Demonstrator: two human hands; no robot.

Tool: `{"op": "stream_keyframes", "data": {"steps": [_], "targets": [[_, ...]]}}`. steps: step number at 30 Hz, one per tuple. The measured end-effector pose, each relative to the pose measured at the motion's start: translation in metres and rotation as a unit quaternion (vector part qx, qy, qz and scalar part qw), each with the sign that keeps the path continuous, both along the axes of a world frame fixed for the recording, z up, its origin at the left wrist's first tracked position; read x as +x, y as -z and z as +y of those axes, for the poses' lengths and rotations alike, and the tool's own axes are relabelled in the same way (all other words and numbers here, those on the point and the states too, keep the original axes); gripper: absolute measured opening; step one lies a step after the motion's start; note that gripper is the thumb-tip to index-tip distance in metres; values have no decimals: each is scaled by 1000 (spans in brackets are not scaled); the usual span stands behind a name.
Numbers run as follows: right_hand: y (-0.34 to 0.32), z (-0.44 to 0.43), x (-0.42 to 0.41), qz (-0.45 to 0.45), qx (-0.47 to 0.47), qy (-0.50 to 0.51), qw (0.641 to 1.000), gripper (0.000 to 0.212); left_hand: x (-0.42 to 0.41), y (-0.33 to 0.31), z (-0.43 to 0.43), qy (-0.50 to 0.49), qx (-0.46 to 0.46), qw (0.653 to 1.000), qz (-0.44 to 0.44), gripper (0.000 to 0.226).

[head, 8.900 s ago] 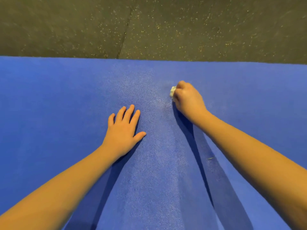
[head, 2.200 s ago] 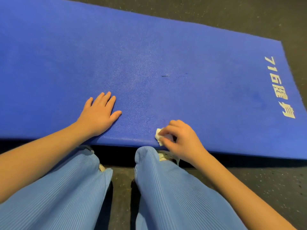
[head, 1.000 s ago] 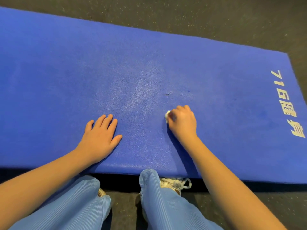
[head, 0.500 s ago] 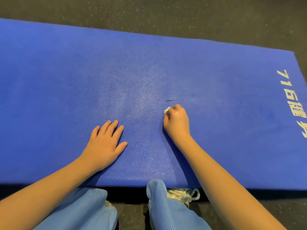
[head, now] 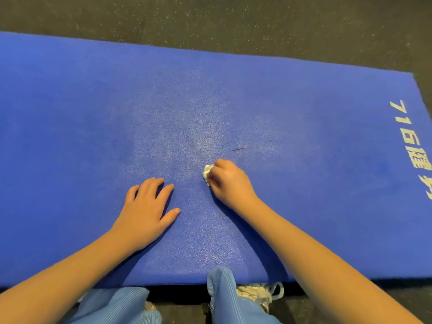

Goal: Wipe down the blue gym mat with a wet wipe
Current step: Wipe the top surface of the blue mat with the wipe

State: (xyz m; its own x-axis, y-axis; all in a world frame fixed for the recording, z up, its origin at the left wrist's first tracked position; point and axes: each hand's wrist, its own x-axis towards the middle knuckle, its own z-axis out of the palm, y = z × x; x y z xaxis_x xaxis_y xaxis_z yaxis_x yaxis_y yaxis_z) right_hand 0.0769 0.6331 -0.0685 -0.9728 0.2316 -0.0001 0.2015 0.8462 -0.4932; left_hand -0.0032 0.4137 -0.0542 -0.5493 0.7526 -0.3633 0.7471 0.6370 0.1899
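Note:
The blue gym mat (head: pixel 315 127) lies flat on the floor and fills most of the view. My right hand (head: pixel 230 181) grips a crumpled white wet wipe (head: pixel 207 172) and presses it onto the mat near the middle. Only the wipe's left edge shows past my fingers. My left hand (head: pixel 146 210) rests flat on the mat, fingers spread, a little nearer to me and left of the wipe. A sheen marks the mat around both hands.
A small dark streak (head: pixel 239 149) lies on the mat just beyond my right hand. White lettering (head: pixel 413 146) runs along the mat's right end. Dark speckled floor (head: pixel 233 19) surrounds the mat. My knees in light blue trousers (head: pixel 224 298) and a white shoe (head: pixel 256 293) sit at the near edge.
My right hand with the wipe has slid back toward me and slightly left, away from the dark streak. My left hand stays planted. The view has shifted forward over the mat.

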Motion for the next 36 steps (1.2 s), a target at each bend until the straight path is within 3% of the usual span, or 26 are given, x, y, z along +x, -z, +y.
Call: {"op": "stream_keyframes", "data": {"steps": [2,5,7,10,12,13,15,17,18,20,23,24,26,28,29,31,34,36], "targets": [[0,23,-8,-3,37,11,999,12,-10,-1,13,17,-2,1000,-20,82],[9,58,-27,-42,70,203,976,16,-20,4,25,34,-25,999,-26,92],[11,53,-33,-33,50,243,968,18,-18,8,24,51,-30,998,-8,85],[13,28,-20,15,14,65,998,16,-17,9,19,46,-37,998,-2,78],[12,43,-16,-13,20,-20,1000,17,-19,8,21,50,-18,999,6,77],[10,56,-19,-31,40,-3,999,16,-22,8,23,52,2,999,4,76],[15,84,-29,-34,74,131,988,16,-35,9,31,54,35,998,-9,72],[19,91,-39,1,44,253,966,15,-52,11,44,48,50,998,-9,70],[19,85,-44,24,27,261,965,12,-61,10,52,43,43,998,-8,73],[21,63,-44,45,15,161,986,8,-75,12,66,35,22,999,-8,83],[15,68,-37,26,21,6,999,17,-83,20,73,56,-18,998,-5,88],[13,80,-40,28,38,19,999,18,-82,23,72,65,-18,998,3,85],[18,107,-51,48,67,138,987,16,-79,27,70,73,-17,997,22,74],[25,120,-64,49,44,265,962,19,-79,29,69,72,-14,997,28,69],[27,117,-69,54,31,279,958,18,-81,29,69,71,-7,997,27,69],[29,99,-71,85,21,194,977,11,-89,27,74,75,15,997,13,71],[24,102,-65,81,44,-9,996,22,-111,26,95,75,30,997,13,75],[19,128,-75,56,84,18,995,18,-127,24,116,63,21,998,14,84]]}}
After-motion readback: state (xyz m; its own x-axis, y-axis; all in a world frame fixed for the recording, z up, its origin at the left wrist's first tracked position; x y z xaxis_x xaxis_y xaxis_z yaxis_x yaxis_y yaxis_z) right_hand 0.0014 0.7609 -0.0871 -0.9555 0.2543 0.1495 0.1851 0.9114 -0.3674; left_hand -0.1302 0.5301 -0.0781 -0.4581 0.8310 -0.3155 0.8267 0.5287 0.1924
